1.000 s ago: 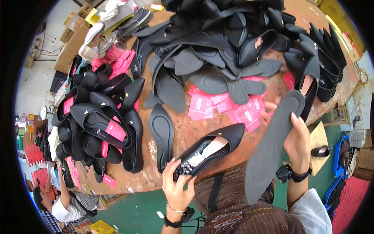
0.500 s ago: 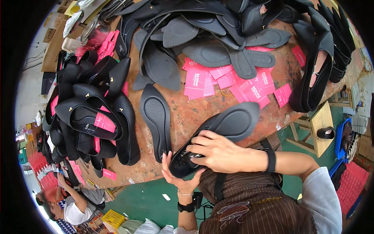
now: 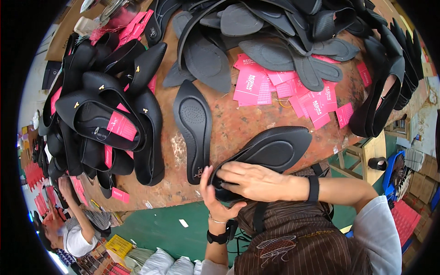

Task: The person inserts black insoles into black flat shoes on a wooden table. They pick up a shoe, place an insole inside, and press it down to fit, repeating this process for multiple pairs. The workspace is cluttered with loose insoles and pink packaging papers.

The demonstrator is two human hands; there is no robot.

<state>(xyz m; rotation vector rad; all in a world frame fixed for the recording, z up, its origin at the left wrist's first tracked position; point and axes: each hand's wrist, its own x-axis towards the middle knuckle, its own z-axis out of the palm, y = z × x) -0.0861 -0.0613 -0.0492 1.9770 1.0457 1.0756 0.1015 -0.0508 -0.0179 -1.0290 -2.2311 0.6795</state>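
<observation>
Compared with a second ago, the black insole (image 3: 275, 153) is out of the air and down along the black shoe (image 3: 225, 196), and our right hand (image 3: 259, 181) is down by the heel too. Closest to us is the brown pinstriped apron (image 3: 293, 220), then our left hand (image 3: 220, 207), cupped at the shoe's heel with thumb and fingers spread apart. Our right fingers are bent and bunched over the heel opening; the tips are hidden, so we honestly can't tell if they're pinching anything. That insole's broad end covers most of the shoe's toe side. A second insole (image 3: 192, 119) lies on the worn table (image 3: 243, 123), its heel end just beside our left fingertips. Off to the left there's a messy heap of black shoes (image 3: 110, 123). Past the work we've got scattered pink tags (image 3: 250, 85), then a mound of dark insoles (image 3: 207, 62) behind them. Way over on the left, beyond the table, we see a co-worker (image 3: 80, 233).
</observation>
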